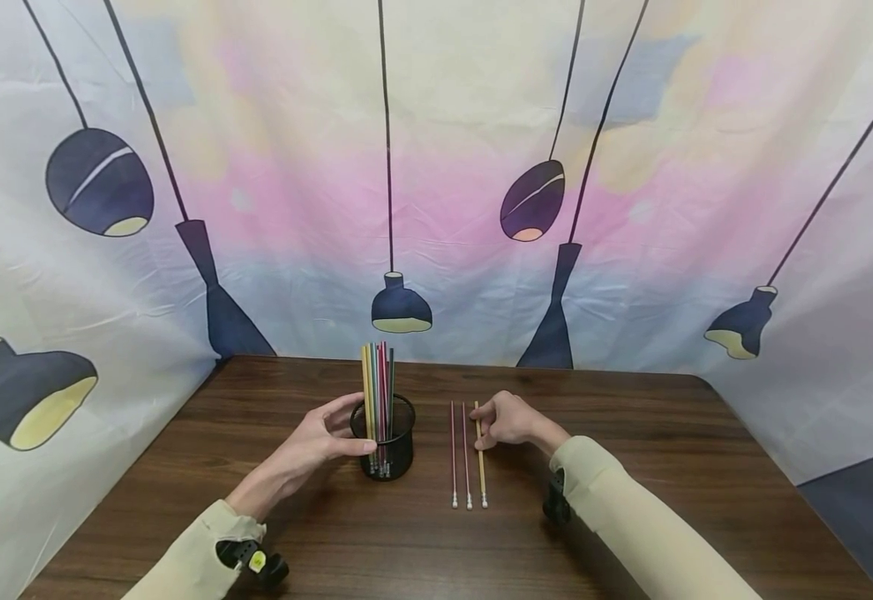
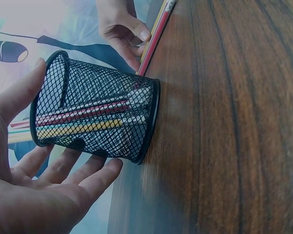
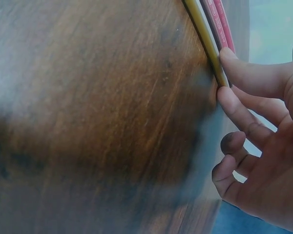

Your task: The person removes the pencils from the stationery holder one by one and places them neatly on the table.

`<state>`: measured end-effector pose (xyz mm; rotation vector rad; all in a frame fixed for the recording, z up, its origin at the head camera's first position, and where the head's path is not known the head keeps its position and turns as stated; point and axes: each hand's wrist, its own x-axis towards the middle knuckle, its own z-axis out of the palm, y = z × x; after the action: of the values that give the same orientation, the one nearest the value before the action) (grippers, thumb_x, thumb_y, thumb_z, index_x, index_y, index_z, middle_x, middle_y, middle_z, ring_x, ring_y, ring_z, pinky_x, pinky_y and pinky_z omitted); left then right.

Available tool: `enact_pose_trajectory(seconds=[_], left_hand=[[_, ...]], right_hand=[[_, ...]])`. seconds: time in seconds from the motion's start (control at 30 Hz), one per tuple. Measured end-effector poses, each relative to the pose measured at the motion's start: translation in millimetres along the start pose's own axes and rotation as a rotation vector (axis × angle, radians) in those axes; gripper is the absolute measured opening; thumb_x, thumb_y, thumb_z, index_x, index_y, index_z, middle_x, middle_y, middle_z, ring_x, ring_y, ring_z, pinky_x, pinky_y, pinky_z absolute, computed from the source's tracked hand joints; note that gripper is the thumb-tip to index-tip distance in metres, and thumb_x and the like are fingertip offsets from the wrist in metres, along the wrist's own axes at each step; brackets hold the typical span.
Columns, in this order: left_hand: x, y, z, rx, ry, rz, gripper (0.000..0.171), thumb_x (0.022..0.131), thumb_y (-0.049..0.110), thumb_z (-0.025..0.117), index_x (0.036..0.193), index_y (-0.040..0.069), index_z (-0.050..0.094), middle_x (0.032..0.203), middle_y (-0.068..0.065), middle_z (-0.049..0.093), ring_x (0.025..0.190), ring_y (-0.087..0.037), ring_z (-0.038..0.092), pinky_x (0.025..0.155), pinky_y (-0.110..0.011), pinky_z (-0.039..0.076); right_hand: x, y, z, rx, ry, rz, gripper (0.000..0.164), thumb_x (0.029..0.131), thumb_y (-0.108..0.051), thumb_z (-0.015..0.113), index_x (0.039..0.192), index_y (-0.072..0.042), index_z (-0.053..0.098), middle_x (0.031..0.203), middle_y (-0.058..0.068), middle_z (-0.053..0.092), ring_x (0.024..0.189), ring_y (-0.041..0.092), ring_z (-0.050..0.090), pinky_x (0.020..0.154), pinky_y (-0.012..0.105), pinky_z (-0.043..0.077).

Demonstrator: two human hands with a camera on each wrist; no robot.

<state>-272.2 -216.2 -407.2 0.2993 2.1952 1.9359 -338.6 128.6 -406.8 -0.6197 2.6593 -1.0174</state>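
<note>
While my left grip [image 1: 322,437] curled round the cup [image 1: 397,457] and my right grip [image 1: 510,419] pinched the yellow pencil [image 1: 482,475] beside two red pencils [image 1: 453,467] on the tabletop [image 1: 646,417], I judged a light touch best for keeping it parallel, its eraser [image 1: 485,502] level with theirs.

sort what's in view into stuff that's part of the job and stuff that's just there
Part of the job:
- mesh cup, left hand around it
- pencils in the cup
- yellow pencil, pinched by the right hand
- two red pencils beside it

Just there:
- wooden table
- lamp-print cloth
</note>
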Motion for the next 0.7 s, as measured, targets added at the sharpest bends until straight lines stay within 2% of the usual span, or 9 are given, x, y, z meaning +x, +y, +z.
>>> enact_pose_trajectory(seconds=[0.07,0.17,0.37,0.7], left_hand=[[0.2,0.3,-0.1,-0.001,0.004,-0.002,0.091,0.086,0.012,0.088,0.162,0.008,0.038,0.155,-0.023,0.05,0.14,-0.045,0.05,0.108,-0.052,0.045],[0.3,0.6,0.5,-0.006,0.001,0.004,0.091,0.087,0.011,0.087,0.162,0.007,0.038,0.154,-0.023,0.051,0.139,-0.044,0.051,0.106,-0.049,0.047],[-0.1,1.2,1.4,-0.018,-0.009,0.024,0.091,0.087,0.009,0.087,0.162,0.004,0.037,0.153,-0.025,0.051,0.136,-0.043,0.054,0.101,-0.042,0.049],[0.0,-0.1,1.0,-0.021,-0.006,0.011,0.09,0.086,0.009,0.087,0.162,0.005,0.038,0.152,-0.023,0.053,0.137,-0.042,0.053,0.101,-0.043,0.049]], right_hand=[[0.0,-0.1,-0.2,0.0,-0.001,0.005,0.041,0.084,0.001,0.088,0.122,0.007,0.075,0.079,0.004,0.072,0.062,0.012,0.051,0.07,0.028,0.044],[-0.5,0.2,-0.6,-0.007,-0.006,-0.002,0.045,0.084,0.0,0.088,0.125,0.009,0.073,0.074,0.0,0.07,0.062,0.011,0.051,0.069,0.027,0.045],[-1.6,-0.2,-1.2,-0.026,-0.012,-0.019,0.047,0.083,-0.001,0.088,0.126,0.01,0.072,0.073,0.0,0.069,0.063,0.011,0.053,0.068,0.027,0.046],[-2.9,-0.4,-2.4,-0.043,-0.012,-0.035,0.044,0.083,-0.002,0.089,0.123,0.008,0.074,0.08,0.0,0.071,0.07,0.013,0.056,0.076,0.03,0.048]])
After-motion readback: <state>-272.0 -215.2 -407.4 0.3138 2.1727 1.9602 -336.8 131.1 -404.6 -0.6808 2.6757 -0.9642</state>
